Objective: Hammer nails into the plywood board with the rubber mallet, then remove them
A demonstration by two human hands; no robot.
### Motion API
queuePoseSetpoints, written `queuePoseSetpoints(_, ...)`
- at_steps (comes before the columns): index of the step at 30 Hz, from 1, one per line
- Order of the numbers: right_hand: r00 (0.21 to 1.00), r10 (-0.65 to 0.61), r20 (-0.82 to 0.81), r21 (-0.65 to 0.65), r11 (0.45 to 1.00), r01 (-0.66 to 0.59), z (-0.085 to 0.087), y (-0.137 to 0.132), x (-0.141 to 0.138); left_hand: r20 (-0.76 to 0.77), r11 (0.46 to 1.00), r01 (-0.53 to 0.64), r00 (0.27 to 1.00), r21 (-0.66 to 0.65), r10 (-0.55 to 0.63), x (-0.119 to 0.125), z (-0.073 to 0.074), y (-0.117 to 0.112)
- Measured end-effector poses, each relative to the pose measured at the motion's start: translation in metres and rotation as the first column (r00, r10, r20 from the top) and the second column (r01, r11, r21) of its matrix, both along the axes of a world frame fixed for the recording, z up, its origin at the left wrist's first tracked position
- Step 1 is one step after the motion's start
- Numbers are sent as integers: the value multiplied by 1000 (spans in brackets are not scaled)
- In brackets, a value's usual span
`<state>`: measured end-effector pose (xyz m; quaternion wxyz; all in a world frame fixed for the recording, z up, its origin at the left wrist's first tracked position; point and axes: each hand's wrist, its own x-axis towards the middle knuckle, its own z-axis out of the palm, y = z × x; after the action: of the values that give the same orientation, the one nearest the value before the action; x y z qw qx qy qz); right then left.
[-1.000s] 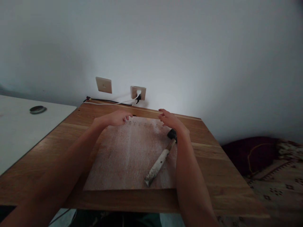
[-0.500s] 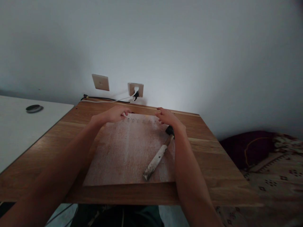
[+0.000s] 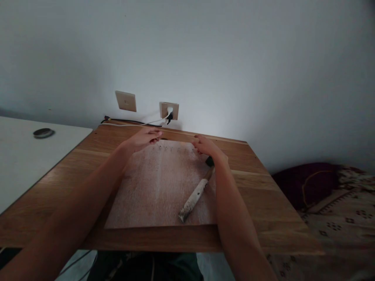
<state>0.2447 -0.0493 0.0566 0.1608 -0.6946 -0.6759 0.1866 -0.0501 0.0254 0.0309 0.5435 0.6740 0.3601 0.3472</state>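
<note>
Head view. One brown wooden bench (image 3: 258,195) carries one square pale plywood board (image 3: 158,187), which lies flat at the bench centre and reaches close to the near edge.

One hammer with a pale wooden handle and black head (image 3: 195,197) lies on the right part of the board, head toward the far edge.

One row of small nails (image 3: 172,148) stands along the board's far edge; their number cannot be told.

The left hand (image 3: 145,137) is at the left end of the row with its fingertips drawn together; whether the fingers pinch anything cannot be told.

The right hand (image 3: 206,145) rests at the right end of the row, just beside the hammer head, with the fingers loosely spread and holding nothing.

Two beige wall plates (image 3: 125,100) sit behind the far edge.
</note>
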Motion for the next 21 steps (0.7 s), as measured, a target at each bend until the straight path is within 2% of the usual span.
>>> queuePoseSetpoints(2, 1000, -2, 21, -17, 1000, 2, 0, 1, -1, 51, 996, 2, 999, -93, 3, 0, -1, -1)
queuePoseSetpoints(4, 999, -1, 39, -22, 1000, 2, 1, 1, -3, 11, 992, 18, 1000, -127, -17, -1, 0, -2)
queuePoseSetpoints(5, 999, 0, 44, -17, 1000, 1, 2, 2, -4, -48, 994, 23, 998, -107, -29, -2, 2, -2)
queuePoseSetpoints(7, 997, 4, 81, 3, 1000, -5, 3, 2, -6, -228, 999, 45, 973, 12, -41, -2, 4, -3)
queuePoseSetpoints(10, 985, 8, 172, 30, 999, -13, 3, 3, -6, -529, 964, 138, 849, 227, 3, 1, 7, -5)
queuePoseSetpoints(13, 975, 4, 221, 24, 1000, -9, -3, 4, -5, -701, 927, 217, 710, 306, 65, 6, 7, -7)
queuePoseSetpoints(16, 969, -9, 247, 17, 1000, 4, -11, 5, -5, -745, 899, 255, 658, 356, 109, 9, 7, -9)
queuePoseSetpoints(21, 960, -11, 279, 10, 1000, 9, -20, 8, -7, -740, 871, 315, 668, 376, 78, 6, 6, -7)
